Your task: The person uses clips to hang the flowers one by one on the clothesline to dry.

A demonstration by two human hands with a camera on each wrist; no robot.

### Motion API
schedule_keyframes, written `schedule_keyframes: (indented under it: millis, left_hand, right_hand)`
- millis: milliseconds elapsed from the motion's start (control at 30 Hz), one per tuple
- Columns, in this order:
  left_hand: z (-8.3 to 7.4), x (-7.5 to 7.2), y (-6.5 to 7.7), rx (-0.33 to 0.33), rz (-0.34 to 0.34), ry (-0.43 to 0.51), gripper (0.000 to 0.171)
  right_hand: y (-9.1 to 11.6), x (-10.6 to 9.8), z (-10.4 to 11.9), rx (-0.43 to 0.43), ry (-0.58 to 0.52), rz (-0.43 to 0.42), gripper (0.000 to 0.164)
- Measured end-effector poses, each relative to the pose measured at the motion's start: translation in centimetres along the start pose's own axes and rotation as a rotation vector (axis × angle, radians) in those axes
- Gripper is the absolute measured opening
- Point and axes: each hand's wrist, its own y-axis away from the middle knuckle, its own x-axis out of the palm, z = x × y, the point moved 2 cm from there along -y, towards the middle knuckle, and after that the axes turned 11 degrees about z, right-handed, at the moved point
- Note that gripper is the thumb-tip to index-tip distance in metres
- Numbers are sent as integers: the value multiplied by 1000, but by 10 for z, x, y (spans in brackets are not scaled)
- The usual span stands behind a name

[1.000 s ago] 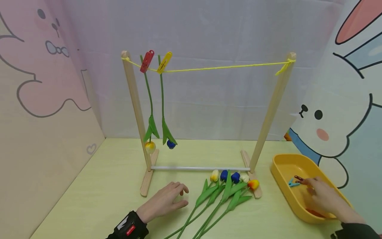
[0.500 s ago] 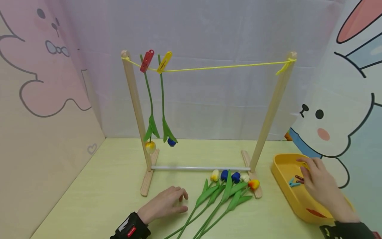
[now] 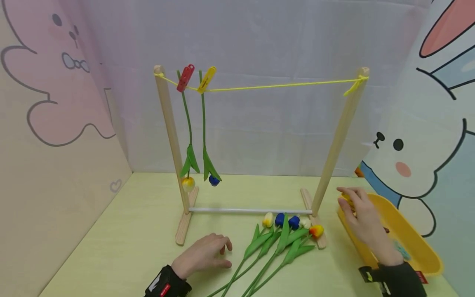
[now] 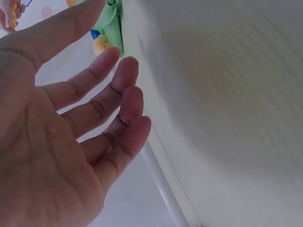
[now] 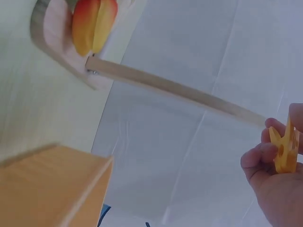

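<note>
My right hand (image 3: 365, 220) pinches a yellow clothespin (image 5: 285, 149) above the near-left rim of the yellow tray (image 3: 426, 251). My left hand (image 3: 203, 255) hovers low over the table with relaxed fingers and nothing in its grasp, as the left wrist view confirms. To its right lie several artificial tulips (image 3: 276, 251) with white, blue and orange-yellow heads. Two more tulips hang head down from a yellow string (image 3: 274, 86): a yellow-white one (image 3: 188, 184) under a red clothespin (image 3: 185, 78), and a blue one (image 3: 214, 180) under a yellow clothespin (image 3: 206, 80).
The string runs between two wooden posts, left (image 3: 170, 136) and right (image 3: 339, 140), on wooden feet joined by a pale rod (image 3: 250, 210). A light-blue clothespin (image 3: 402, 250) lies in the tray, partly behind the right arm. Cartoon-printed walls flank the table.
The right hand has lifted out of the tray with a yellow clothespin and moved left to the tray's rim. The left hand has barely moved. The view has tilted slightly.
</note>
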Motion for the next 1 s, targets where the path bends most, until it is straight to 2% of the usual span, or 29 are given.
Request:
schedule_keyframes:
  millis: [167,333,433,567,800,1000]
  left_hand:
    - [-2,-4,-4,-25,2,6,28]
    - [-8,-11,-12,-45,31,54,25]
    - [-11,-12,-16,-42,42,68,25]
    - [-12,-10,-17,-47,42,82,25]
    - [-9,-4,-22,-75,71,115,21]
    - [-4,-2,-24,-84,68,114,19]
  right_hand:
    - [-11,25,15,-80,-139,-54,16]
    - [-19,56,34,-74,-300,-42,19]
    - [-24,69,43,-57,-368,-5,23]
    - [-28,82,49,-47,-417,37,27]
    - [-30,97,54,-93,-422,2,30]
    - [-31,100,54,-70,-425,13,30]
